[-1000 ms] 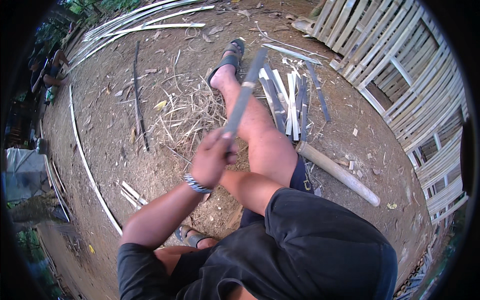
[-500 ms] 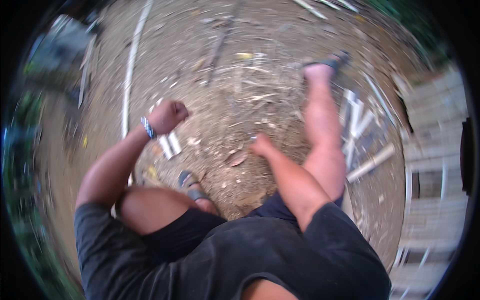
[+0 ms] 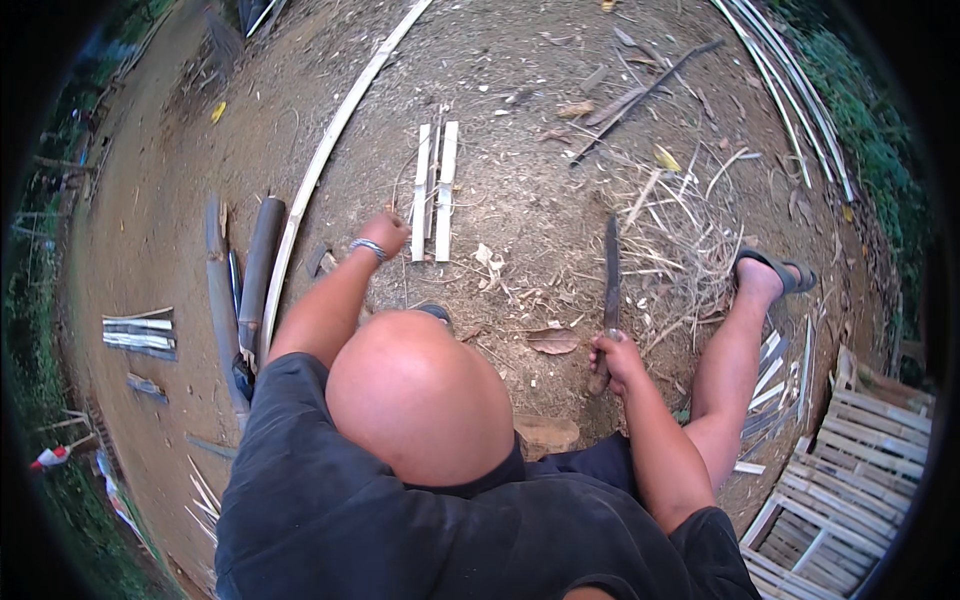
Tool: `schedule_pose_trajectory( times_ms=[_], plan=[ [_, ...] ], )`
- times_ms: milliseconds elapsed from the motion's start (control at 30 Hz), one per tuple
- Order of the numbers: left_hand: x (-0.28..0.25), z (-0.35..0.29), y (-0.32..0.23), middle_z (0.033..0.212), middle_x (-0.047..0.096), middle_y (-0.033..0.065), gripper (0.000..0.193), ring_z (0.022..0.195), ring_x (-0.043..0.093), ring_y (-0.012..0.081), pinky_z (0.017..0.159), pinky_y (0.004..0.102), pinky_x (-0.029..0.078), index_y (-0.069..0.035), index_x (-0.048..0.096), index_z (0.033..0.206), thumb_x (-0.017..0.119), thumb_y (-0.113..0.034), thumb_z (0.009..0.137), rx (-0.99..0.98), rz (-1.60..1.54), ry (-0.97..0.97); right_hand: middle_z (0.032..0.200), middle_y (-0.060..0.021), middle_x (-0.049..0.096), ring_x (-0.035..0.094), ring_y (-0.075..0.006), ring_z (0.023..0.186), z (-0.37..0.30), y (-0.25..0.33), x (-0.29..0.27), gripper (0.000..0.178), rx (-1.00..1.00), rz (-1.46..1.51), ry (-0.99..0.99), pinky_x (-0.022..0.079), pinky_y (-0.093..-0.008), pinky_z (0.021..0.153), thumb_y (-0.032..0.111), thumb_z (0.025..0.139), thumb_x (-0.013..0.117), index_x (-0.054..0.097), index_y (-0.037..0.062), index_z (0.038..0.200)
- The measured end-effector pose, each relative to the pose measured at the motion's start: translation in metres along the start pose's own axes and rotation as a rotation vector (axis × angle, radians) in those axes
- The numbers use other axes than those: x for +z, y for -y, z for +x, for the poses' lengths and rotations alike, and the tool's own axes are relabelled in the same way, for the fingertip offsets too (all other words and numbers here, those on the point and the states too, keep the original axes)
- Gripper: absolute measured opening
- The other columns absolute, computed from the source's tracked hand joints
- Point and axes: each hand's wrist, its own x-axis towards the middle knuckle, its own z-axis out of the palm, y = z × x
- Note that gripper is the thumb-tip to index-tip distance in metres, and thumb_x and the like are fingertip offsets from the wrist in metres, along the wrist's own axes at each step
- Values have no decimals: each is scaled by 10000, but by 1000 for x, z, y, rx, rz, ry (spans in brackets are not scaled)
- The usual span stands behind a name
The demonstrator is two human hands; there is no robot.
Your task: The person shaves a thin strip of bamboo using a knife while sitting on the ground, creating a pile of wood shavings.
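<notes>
My right hand [image 3: 618, 362] is wrapped round the wooden handle of a machete [image 3: 612, 275], whose dark blade points away from me just above the dirt. Closed like a fist, my left hand [image 3: 388, 232] is in front of my raised left knee; whether anything is inside it is hidden. Just right of that hand, two pale split bamboo strips [image 3: 447, 192] lie side by side with a thin darker stick [image 3: 432, 185] between them. A brown dry leaf [image 3: 553, 341] rests left of the machete handle, and a wooden block [image 3: 546, 432] lies close to my body.
A long pale bamboo strip [image 3: 325, 150] curves along the left, by dark bamboo poles [image 3: 262, 262]. Tangled shavings [image 3: 670, 250] are heaped near my right foot [image 3: 765, 275]. Cut strips [image 3: 780, 385] and a slatted bamboo panel [image 3: 850, 480] lie at right; long strips [image 3: 790, 90] at far right.
The view has swung and cleared from blur, showing more ground on the left. My left hand is now left of the pale strips, and the machete in my right hand shows plainly.
</notes>
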Motion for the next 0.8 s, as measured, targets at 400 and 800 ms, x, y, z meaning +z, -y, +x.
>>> schedule_pose_trajectory(
  times_ms=[400,800],
  plan=[
    [66,-26,28,829,683,58,294,728,631,149,676,304,516,-30,664,1011,804,-191,808,-272,-575,19,748,-58,584,578,-142,590,9,-6,35,149,13,-131,-65,495,-298,510,26,901,613,494,32,990],
    [-10,-92,-62,881,667,-11,188,757,605,68,665,237,508,-62,675,992,783,-130,853,109,-1246,581,697,6,541,507,-84,535,-49,29,76,181,-297,-65,-91,424,-250,475,142,905,706,548,69,956]
  ],
)
